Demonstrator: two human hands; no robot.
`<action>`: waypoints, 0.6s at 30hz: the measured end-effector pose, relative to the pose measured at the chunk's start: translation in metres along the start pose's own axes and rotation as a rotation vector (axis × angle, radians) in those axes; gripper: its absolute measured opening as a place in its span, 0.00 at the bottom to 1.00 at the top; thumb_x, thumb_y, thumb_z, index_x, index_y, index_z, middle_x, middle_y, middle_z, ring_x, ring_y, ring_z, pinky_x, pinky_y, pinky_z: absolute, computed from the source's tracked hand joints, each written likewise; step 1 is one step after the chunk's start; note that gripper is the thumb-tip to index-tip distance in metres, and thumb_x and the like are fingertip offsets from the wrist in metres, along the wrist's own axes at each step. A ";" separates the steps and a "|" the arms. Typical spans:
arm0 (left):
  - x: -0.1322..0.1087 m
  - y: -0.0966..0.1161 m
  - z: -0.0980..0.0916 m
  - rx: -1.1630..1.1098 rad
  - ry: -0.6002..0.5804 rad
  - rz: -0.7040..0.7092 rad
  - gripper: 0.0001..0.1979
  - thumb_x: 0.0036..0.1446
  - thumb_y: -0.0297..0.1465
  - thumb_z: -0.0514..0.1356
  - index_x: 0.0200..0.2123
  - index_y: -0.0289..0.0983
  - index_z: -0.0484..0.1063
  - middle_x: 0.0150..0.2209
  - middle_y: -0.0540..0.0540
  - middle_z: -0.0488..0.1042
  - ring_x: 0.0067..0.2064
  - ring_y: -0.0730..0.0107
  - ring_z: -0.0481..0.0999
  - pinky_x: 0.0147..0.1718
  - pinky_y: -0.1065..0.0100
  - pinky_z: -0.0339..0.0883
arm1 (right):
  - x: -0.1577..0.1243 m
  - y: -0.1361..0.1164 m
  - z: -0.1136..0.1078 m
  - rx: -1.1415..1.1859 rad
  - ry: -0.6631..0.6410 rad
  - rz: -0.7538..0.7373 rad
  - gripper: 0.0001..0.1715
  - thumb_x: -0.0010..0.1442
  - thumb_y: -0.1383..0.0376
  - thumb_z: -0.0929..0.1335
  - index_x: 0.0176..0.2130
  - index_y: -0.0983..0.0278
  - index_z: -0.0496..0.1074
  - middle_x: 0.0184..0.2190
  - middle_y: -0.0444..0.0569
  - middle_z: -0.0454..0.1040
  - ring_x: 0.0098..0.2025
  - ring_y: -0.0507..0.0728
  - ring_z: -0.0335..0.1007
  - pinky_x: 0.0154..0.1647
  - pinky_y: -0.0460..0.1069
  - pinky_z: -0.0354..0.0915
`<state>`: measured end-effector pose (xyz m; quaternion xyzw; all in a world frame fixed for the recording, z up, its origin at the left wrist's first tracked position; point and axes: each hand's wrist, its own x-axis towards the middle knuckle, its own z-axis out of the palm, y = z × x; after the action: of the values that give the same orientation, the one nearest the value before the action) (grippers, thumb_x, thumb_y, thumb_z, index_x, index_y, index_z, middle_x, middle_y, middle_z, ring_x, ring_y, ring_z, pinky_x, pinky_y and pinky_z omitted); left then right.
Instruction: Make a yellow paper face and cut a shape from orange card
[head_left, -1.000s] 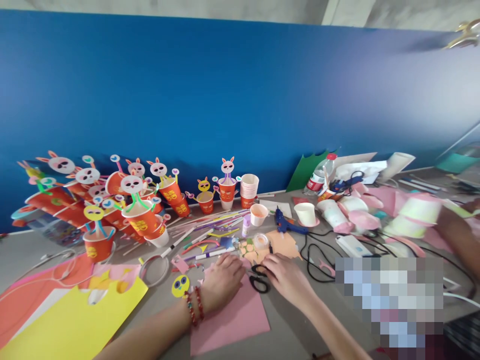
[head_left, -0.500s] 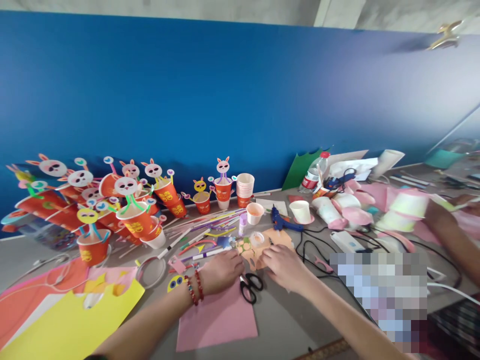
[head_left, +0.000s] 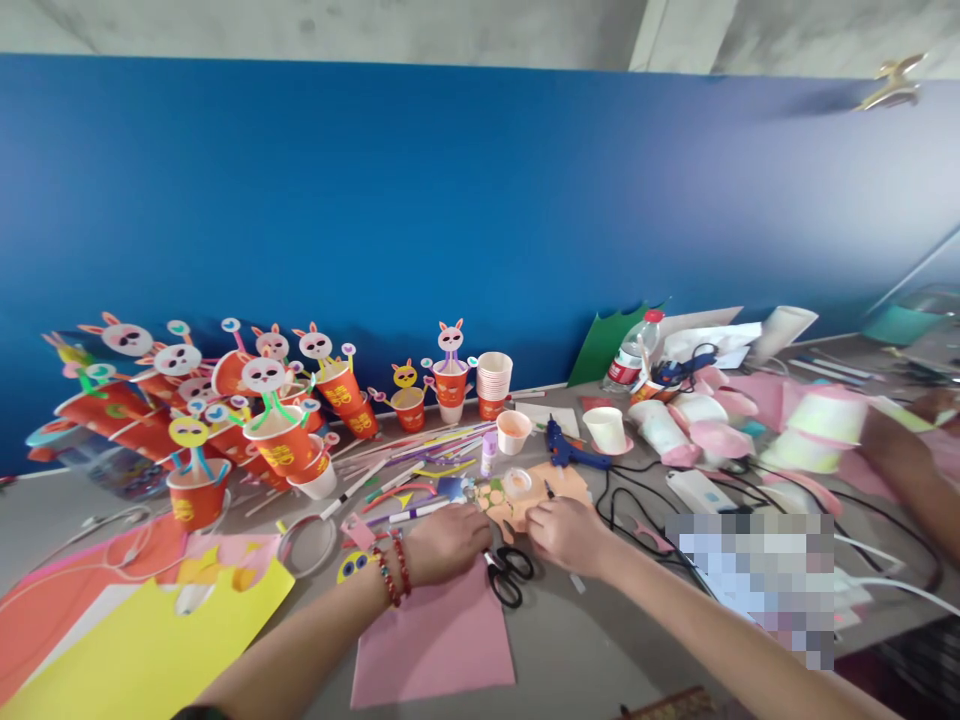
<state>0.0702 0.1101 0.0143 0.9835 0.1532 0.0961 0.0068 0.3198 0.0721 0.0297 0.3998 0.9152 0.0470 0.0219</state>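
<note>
My left hand (head_left: pixel 454 545), with red beaded bracelets at the wrist, rests at the upper edge of a pink sheet (head_left: pixel 435 640); its fingers are curled, and what they hold, if anything, is hidden. Facing it, my right hand (head_left: pixel 562 535) has its fingers bent together at the lower edge of an orange paper piece (head_left: pixel 574 482). A dark pointed tip shows above its fingers, too small to name. Black-handled scissors (head_left: pixel 508 575) lie between the hands. Just above sits a small clear round container (head_left: pixel 517 483). A blue glue gun (head_left: pixel 574 447) lies behind my right hand.
Red cups with bunny faces (head_left: pixel 281 445) crowd the left. Yellow sheets (head_left: pixel 150 640) lie in front of them. Pens and pipe cleaners spread across the middle. Black cables (head_left: pixel 634 500), a bottle (head_left: pixel 634 352) and pink-white cups (head_left: pixel 825 415) stand right, near another person's arm (head_left: pixel 911 455).
The view has shifted slightly, so the table items sit a little lower and further right. My right hand's fingers have drawn closer together. My left hand stays nearly in place.
</note>
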 end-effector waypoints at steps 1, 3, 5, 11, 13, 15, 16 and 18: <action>0.002 0.000 0.000 -0.001 0.005 -0.005 0.08 0.59 0.21 0.54 0.36 0.37 0.71 0.38 0.46 0.74 0.39 0.64 0.72 0.39 0.66 0.64 | -0.002 0.002 -0.001 0.002 0.002 -0.003 0.09 0.61 0.68 0.66 0.35 0.66 0.77 0.32 0.52 0.78 0.34 0.57 0.71 0.32 0.48 0.60; 0.007 0.001 -0.001 -0.001 0.025 -0.035 0.07 0.60 0.22 0.54 0.36 0.37 0.70 0.37 0.47 0.74 0.38 0.65 0.72 0.38 0.66 0.64 | -0.004 0.006 -0.002 0.010 0.026 -0.008 0.09 0.62 0.67 0.65 0.36 0.66 0.75 0.33 0.52 0.77 0.34 0.57 0.71 0.32 0.48 0.60; 0.013 0.004 -0.003 0.003 0.060 -0.092 0.05 0.61 0.25 0.55 0.38 0.36 0.70 0.37 0.47 0.74 0.39 0.64 0.72 0.39 0.66 0.64 | -0.006 0.010 -0.002 0.016 0.074 -0.013 0.08 0.62 0.66 0.65 0.35 0.65 0.74 0.33 0.51 0.76 0.35 0.57 0.71 0.32 0.48 0.59; 0.031 0.015 0.000 0.055 0.175 -0.245 0.02 0.62 0.28 0.59 0.38 0.36 0.70 0.40 0.44 0.73 0.43 0.60 0.70 0.41 0.62 0.63 | -0.007 0.015 0.007 0.048 0.227 -0.046 0.09 0.62 0.68 0.64 0.32 0.65 0.73 0.29 0.50 0.75 0.32 0.56 0.70 0.32 0.48 0.59; 0.036 0.016 0.005 0.072 0.193 -0.240 0.03 0.62 0.29 0.60 0.35 0.37 0.70 0.36 0.46 0.73 0.41 0.61 0.70 0.40 0.62 0.61 | -0.006 0.017 0.007 0.091 0.249 -0.042 0.10 0.62 0.68 0.63 0.30 0.64 0.72 0.27 0.49 0.74 0.32 0.56 0.69 0.32 0.48 0.59; 0.040 0.015 0.011 0.081 0.213 -0.227 0.06 0.61 0.30 0.62 0.31 0.37 0.70 0.33 0.48 0.73 0.39 0.62 0.70 0.40 0.61 0.60 | -0.006 0.018 0.006 0.155 0.245 -0.001 0.10 0.62 0.67 0.63 0.31 0.64 0.72 0.29 0.49 0.75 0.33 0.56 0.70 0.33 0.48 0.61; 0.041 0.015 0.013 0.082 0.223 -0.222 0.07 0.61 0.31 0.62 0.30 0.37 0.69 0.32 0.48 0.72 0.39 0.63 0.69 0.41 0.61 0.59 | -0.005 0.019 0.005 0.189 0.239 0.044 0.09 0.62 0.66 0.63 0.33 0.64 0.73 0.32 0.50 0.76 0.35 0.57 0.71 0.35 0.48 0.62; 0.042 0.016 0.017 0.082 0.247 -0.218 0.08 0.61 0.31 0.62 0.30 0.37 0.70 0.30 0.48 0.73 0.38 0.63 0.69 0.42 0.60 0.58 | -0.002 0.021 0.006 0.237 0.228 0.159 0.10 0.63 0.65 0.63 0.42 0.64 0.73 0.41 0.54 0.77 0.42 0.59 0.73 0.40 0.49 0.65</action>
<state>0.1174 0.1078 0.0064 0.9412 0.2624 0.2086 -0.0416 0.3368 0.0857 0.0263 0.4627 0.8763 -0.0143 -0.1332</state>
